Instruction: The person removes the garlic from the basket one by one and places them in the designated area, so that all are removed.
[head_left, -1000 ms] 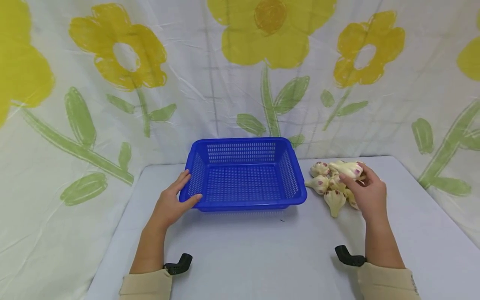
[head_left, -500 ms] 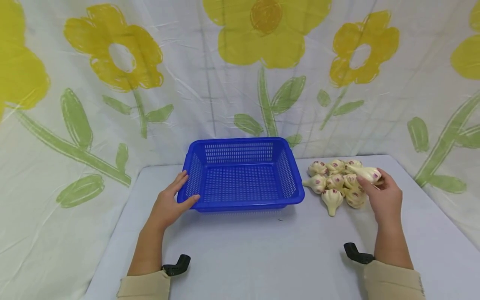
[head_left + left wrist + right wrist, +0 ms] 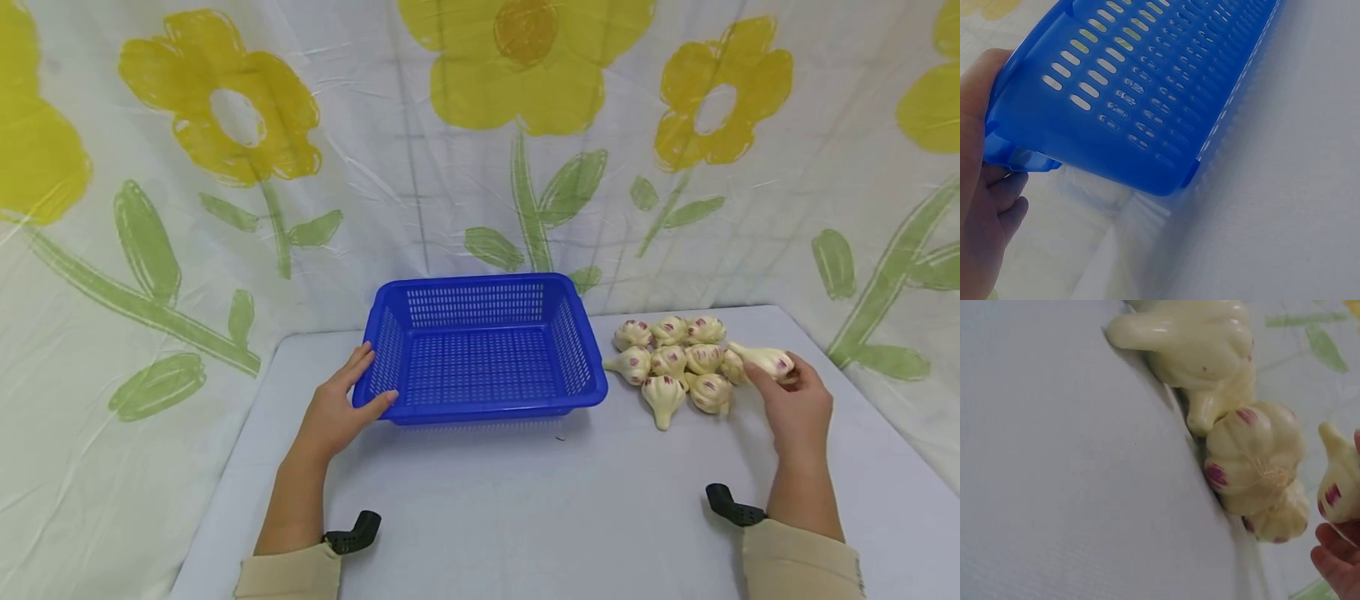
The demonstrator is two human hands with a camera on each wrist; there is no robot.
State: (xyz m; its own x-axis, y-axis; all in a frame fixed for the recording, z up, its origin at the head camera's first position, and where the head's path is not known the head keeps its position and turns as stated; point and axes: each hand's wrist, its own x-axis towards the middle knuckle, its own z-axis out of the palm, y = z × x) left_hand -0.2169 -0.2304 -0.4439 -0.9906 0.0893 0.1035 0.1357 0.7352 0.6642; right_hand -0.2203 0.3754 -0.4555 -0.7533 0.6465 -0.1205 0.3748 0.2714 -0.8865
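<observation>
An open blue plastic basket (image 3: 495,410) with slotted walls stands in the middle of the head view. My left hand (image 3: 336,410) grips its near-left corner; in the left wrist view, the fingers curl beneath the rim of the basket (image 3: 1054,128). At the right, my right hand (image 3: 802,408) pinches a garlic bulb (image 3: 767,361), white with purple marks, its long neck pointing left. The right wrist view shows this held bulb (image 3: 1338,481) at the right edge, over the fingertips. Just left of that hand, several more garlic bulbs (image 3: 670,361) lie clustered beside the basket.
White cloth covers the table (image 3: 525,508). A tiny dark speck (image 3: 560,438) lies in front of the basket. Behind the table hangs a white curtain (image 3: 375,200) printed with yellow flowers. Each wrist carries a small black camera mount (image 3: 354,533).
My right hand has moved right with the garlic bulb, off the cluster to its right side, uncovering the other bulbs. The left hand stays on the basket, and the head view has shifted slightly.
</observation>
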